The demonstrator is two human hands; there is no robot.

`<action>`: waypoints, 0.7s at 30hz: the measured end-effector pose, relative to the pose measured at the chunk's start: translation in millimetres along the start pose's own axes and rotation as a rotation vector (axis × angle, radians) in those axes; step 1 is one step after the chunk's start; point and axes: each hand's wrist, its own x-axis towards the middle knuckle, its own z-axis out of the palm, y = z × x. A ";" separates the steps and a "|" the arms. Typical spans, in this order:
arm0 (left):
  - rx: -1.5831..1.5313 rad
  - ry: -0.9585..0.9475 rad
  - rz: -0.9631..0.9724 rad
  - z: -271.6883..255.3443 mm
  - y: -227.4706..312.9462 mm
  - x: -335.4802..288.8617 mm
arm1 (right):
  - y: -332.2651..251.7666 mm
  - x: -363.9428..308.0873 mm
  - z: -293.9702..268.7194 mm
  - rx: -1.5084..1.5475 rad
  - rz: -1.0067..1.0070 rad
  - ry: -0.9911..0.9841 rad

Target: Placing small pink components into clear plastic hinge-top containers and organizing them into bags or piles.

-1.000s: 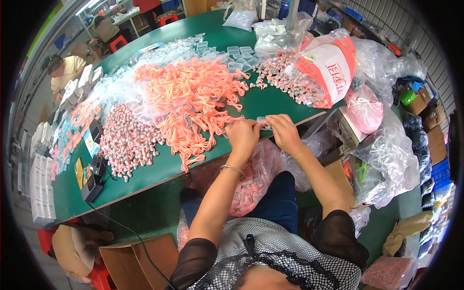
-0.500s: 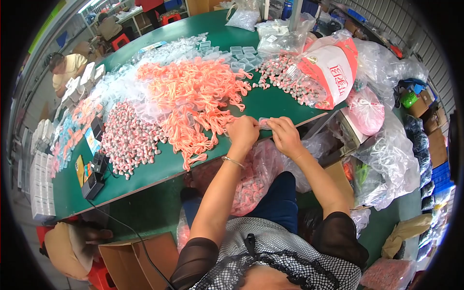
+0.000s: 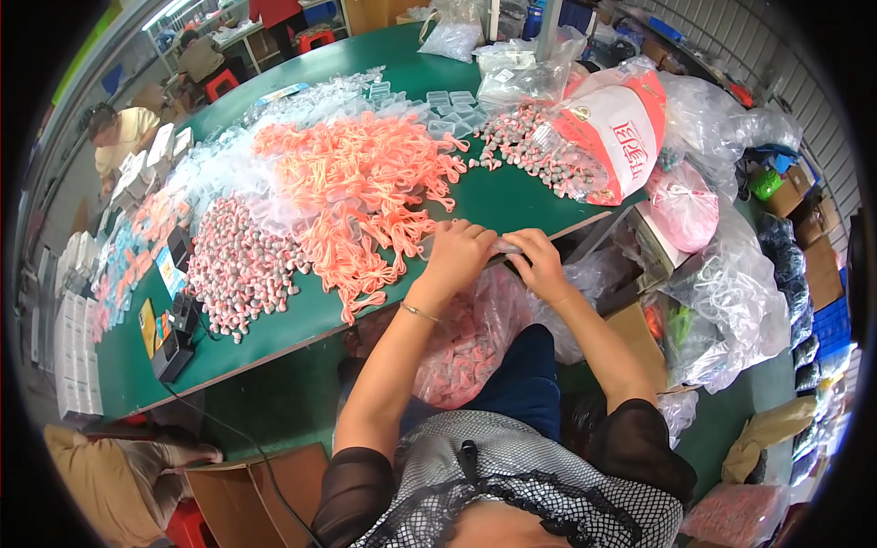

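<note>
At the table's front edge, my left hand point(image 3: 459, 255) and my right hand point(image 3: 539, 265) are close together, both with fingers closed on a small clear plastic case point(image 3: 504, 247). My fingers cover most of the case, and its contents cannot be made out. Just left of my left hand lies a large heap of looped orange cords point(image 3: 356, 173). Farther left sits a heap of small pink-and-grey pieces point(image 3: 242, 265). Behind the cords spread many clear plastic boxes point(image 3: 448, 102). A red-and-white sack point(image 3: 621, 128) lies open at the right, more pink-and-grey pieces point(image 3: 539, 151) spilling from it.
The green table point(image 3: 512, 201) curves around in front of me. Below its edge, by my knees, hangs a clear bag point(image 3: 466, 356) of pink-and-grey pieces. A black device point(image 3: 174, 354) with a cable and white boxes point(image 3: 78, 356) stand left. Plastic bags point(image 3: 731, 301) crowd the right side.
My left hand has turned and shifted slightly, its fingers now stretched more over the case. My right hand has moved slightly down. At the lower left, another person has shifted.
</note>
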 end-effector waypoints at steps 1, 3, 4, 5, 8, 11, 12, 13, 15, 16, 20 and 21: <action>-0.031 -0.053 0.001 -6.3 3.6 -0.4 | -0.3 -1.1 -1.9 0.074 0.037 0.008; -0.063 -0.106 -0.002 -18.2 8.3 -1.2 | -6.3 -0.2 -6.4 0.150 0.074 0.013; -0.131 -0.117 0.005 -22.6 8.9 -2.7 | -11.9 1.2 -10.2 0.178 0.096 -0.014; -0.198 -0.127 0.012 -25.4 9.6 -4.8 | -18.4 3.1 -14.1 0.206 0.118 -0.041; -0.363 -0.009 0.009 -28.6 12.7 -14.2 | -35.5 6.7 -23.9 0.225 0.166 -0.099; -0.378 0.042 -0.030 -35.5 14.6 -22.2 | -46.4 14.9 -27.4 0.291 0.163 -0.172; -0.378 0.042 -0.034 -38.7 17.6 -25.3 | -48.5 16.0 -25.9 0.293 0.164 -0.176; -0.393 0.032 -0.092 -43.2 22.3 -29.2 | -50.5 16.6 -24.2 0.372 0.183 -0.178; -0.410 0.021 -0.156 -52.4 30.3 -35.6 | -55.1 13.6 -22.1 0.453 0.207 -0.184; -0.429 0.009 -0.194 -57.2 34.0 -38.7 | -58.6 9.7 -21.2 0.542 0.299 -0.184; -0.465 -0.001 -0.245 -64.2 38.7 -51.5 | -64.2 -3.8 -11.1 0.690 0.369 -0.147; -0.466 0.001 -0.255 -61.7 37.9 -55.3 | -66.8 -4.1 -11.3 0.693 0.371 -0.156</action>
